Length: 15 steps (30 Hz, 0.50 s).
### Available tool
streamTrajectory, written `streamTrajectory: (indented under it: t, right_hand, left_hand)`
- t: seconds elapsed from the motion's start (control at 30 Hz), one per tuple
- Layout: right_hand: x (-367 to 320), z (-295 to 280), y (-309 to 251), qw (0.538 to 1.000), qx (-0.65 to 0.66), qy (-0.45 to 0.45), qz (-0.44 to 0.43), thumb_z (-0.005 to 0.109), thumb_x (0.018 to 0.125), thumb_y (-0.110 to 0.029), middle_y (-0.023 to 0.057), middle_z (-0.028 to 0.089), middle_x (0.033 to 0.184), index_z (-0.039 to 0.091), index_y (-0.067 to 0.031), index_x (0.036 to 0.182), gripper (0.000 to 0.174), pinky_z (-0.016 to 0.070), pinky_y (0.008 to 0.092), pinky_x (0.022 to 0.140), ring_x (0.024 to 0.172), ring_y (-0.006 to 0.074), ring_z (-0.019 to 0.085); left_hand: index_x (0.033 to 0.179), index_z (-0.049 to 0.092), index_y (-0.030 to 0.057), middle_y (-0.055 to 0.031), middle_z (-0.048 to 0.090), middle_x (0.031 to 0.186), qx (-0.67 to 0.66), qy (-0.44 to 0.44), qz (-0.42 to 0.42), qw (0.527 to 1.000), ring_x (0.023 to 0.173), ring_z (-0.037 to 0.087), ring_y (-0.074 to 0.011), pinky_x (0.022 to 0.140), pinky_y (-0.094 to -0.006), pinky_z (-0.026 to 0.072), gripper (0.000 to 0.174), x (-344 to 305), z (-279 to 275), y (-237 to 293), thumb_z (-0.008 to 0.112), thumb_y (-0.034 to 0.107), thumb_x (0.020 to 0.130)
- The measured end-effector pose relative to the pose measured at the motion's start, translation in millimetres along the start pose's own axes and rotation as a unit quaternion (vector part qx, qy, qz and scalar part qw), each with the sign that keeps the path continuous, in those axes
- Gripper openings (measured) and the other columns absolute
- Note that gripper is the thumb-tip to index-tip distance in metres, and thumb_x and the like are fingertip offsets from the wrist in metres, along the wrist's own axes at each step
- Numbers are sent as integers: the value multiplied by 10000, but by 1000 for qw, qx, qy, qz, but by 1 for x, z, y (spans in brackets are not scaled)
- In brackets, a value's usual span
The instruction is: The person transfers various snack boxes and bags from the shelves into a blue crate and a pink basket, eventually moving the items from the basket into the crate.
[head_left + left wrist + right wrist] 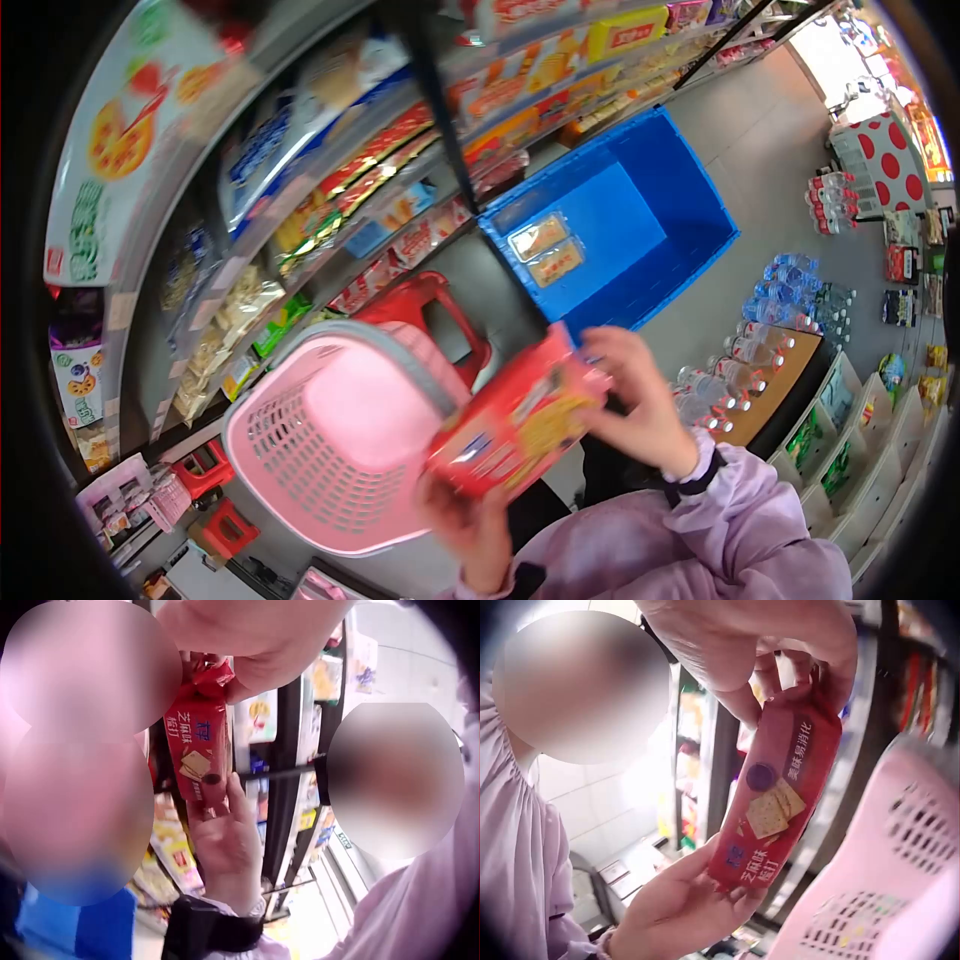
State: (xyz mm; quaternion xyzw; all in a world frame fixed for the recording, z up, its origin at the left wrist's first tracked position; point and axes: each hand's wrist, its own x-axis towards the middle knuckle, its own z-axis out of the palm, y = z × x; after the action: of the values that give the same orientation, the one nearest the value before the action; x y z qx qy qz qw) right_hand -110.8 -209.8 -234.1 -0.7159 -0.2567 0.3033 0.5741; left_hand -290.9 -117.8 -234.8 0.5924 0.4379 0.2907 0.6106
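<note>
A red packet of crackers (515, 420), printed with square crackers, is held between both hands in front of the body. My left hand (465, 525) grips its lower left end, the fingers partly hidden behind it. At the other end, my right hand (635, 400) pinches the wrapper between thumb and fingers. Both wrist views show the packet (780, 795) gripped at its two ends. Just left of it and below sits a pink plastic basket (300, 480) with a grey handle; nothing shows inside.
A blue crate (690, 170) stands ahead, with two small flat packs (545, 250) inside. Under the basket is a red stool (430, 290). Snack shelves (330, 190) run along the left. Bottles (740, 375) stand on the right, beside white bins (850, 430).
</note>
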Motion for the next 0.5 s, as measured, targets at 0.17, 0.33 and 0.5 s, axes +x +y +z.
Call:
streamTrajectory:
  t: [0.17, 0.33, 0.5]
  right_hand:
    - [-7, -140, 156, 975, 95, 62, 193, 644, 715, 3, 76, 546, 966, 290, 11, 1246, 638, 464, 242, 707, 899, 126, 543]
    - [37, -193, 316, 973, -68, 39, 215, 686, 687, -95, 101, 565, 852, 382, 38, 1157, 576, 459, 262, 642, 743, 151, 559]
    - [91, -181, 475, 941, -187, -24, 282, 707, 604, -174, 200, 573, 876, 415, 38, 1112, 622, 462, 337, 676, 800, 301, 586]
  left_hand:
    - [1323, 131, 35, -160, 433, 1148, -119, -110, -136, 977, 1050, 462, -240, 872, -342, 387, 815, 7, 169, -107, 664, 26, 707]
    - [1269, 254, -49, -184, 471, 1125, 86, -180, -194, 960, 1009, 499, -230, 858, -307, 406, 733, 45, 257, -290, 664, 29, 666]
    - [1240, 290, -86, -197, 481, 1125, 75, -130, -314, 937, 1034, 497, -261, 877, -299, 394, 710, 86, 300, -420, 624, 16, 622]
